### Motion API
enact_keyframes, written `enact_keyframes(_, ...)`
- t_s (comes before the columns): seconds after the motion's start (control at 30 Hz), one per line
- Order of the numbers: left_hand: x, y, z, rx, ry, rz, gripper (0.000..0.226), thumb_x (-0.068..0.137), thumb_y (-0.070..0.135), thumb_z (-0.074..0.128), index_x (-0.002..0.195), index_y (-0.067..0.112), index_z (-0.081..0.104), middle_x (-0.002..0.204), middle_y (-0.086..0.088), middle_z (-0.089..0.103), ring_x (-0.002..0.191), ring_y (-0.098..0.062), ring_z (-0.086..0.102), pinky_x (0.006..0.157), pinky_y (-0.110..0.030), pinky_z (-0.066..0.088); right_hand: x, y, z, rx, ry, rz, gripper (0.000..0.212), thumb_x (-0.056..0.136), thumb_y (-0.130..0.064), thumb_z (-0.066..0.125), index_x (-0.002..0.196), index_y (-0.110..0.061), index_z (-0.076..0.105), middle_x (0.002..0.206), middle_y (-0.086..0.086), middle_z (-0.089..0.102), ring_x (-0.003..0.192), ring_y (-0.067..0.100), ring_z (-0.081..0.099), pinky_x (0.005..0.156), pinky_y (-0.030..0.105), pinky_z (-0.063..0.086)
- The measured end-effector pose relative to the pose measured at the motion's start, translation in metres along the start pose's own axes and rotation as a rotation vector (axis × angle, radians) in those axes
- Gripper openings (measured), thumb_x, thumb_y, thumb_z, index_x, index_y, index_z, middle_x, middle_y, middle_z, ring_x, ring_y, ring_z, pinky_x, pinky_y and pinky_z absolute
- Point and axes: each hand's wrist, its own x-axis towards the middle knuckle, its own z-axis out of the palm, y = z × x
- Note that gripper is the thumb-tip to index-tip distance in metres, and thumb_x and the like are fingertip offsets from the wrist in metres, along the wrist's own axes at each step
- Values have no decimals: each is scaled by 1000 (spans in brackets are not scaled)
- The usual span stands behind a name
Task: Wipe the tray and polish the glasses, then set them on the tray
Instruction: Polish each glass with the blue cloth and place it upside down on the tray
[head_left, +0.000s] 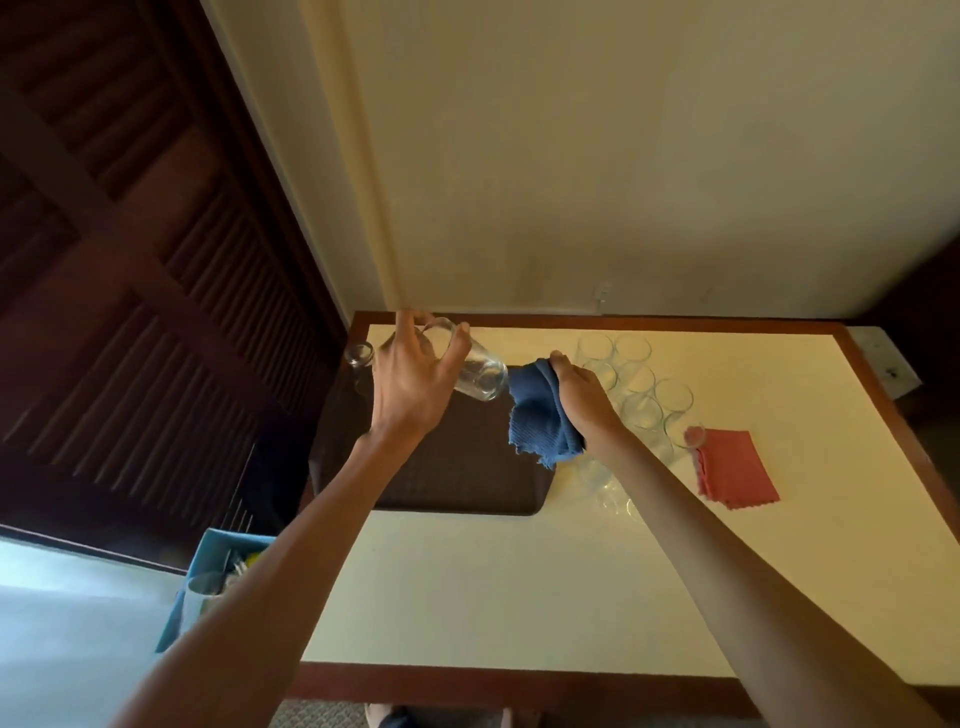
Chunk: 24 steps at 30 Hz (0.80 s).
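Centre of frame. The left hand (415, 379) is seen from the back, its fingers spread and curled round a clear glass (480, 371) near the rim. The glass is held tilted above the far part of the tray (457, 467), base toward the right. How the thumb lies on the glass cannot be made out.

The right hand (582, 395) is bunched round a blue cloth (540, 415), just beside the glass base. Whether cloth and glass touch cannot be told. The fingers are hidden under the hand and the folds; only one fingertip shows at the top.

The dark brown tray lies on the cream table (467, 597), left of centre. Its far left corner is partly covered by the left hand. A second glass (359, 364) stands upright there.

Right of the tray, a group of glasses (639, 384) stands on the table. The group is pale against the top and partly hidden by the right hand and forearm, so the number cannot be counted.

Further right, a red cloth (735, 467) lies flat, with one glass at its upper left corner.

Lower left, a blue bin (208, 582) is cut off by the left forearm; its contents are blurred.
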Motion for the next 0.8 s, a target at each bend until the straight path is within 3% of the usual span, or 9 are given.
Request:
enact_keyframes(0.03,-6,-7,6,6,-17,-22,45,97,53,64,115,12,59,77,-3,69,70,-15,67,69,-18,51,2,11,-3,-7,14,22,44,105,-47,37,107,-12,63,95,7,63,83,19,59,70,32,43)
enact_keyframes(0.17,-29,-42,35,36,-127,-70,53,90,59,70,115,13,63,92,4,70,77,-10,69,71,-25,60,14,53,-11,0,17,126,45,106,-48,36,122,-14,60,113,7,61,89,15,56,84,31,36)
enact_keyframes(0.3,-51,-74,59,75,-251,-141,51,85,55,78,115,15,64,104,1,74,85,-9,66,68,-13,48,18,82,-12,43,-30,257,48,104,-52,40,124,-13,59,115,7,63,93,16,59,86,34,41)
enact_keyframes(0.43,-61,-99,75,180,-383,-176,57,83,54,81,123,17,62,114,-1,72,96,-18,69,81,-30,58,27,99,-13,122,-71,397,57,98,-59,47,129,-13,61,123,6,66,112,23,62,105,39,46)
enact_keyframes(0.53,-64,-113,82,241,-452,-164,57,83,48,83,126,17,62,119,-4,71,102,-22,69,88,-38,60,33,102,-10,172,-94,406,54,99,-57,49,127,-12,62,122,6,67,112,23,63,103,38,48)
enact_keyframes(0.8,-75,-136,91,351,-514,-108,61,80,44,87,128,16,61,119,-9,71,105,-28,69,86,-43,61,43,99,2,234,-140,415,49,99,-57,50,119,-14,62,113,4,67,99,19,63,93,36,48)
